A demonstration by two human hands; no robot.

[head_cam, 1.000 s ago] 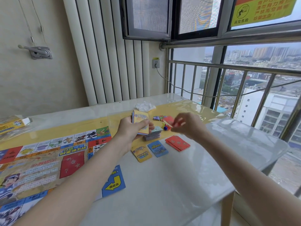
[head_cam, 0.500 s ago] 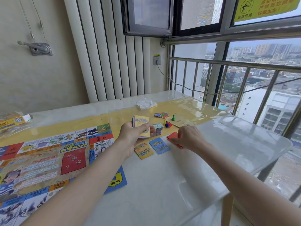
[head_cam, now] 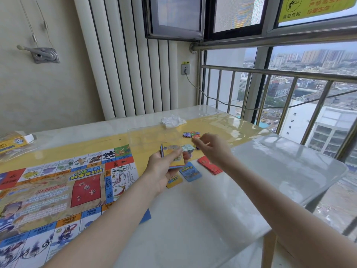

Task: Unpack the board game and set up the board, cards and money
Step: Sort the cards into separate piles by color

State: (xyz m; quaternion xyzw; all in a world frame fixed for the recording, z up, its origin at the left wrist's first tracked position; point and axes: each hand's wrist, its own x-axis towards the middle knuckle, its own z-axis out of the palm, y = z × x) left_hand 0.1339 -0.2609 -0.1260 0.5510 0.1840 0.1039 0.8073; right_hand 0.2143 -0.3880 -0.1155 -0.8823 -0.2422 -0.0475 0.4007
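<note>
Left hand (head_cam: 162, 167) gripped a card stack (head_cam: 174, 157) at frame centre. Right hand (head_cam: 214, 149) hovered beside it, fingers loosely curled; grip undeterminable. Game box (head_cam: 13, 143) lay far left, contents unseen.

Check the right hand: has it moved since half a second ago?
Yes. The right hand has lifted off the red card pile and now sits farther back, near the small colourful pieces, with the red pile uncovered on the table.
</note>
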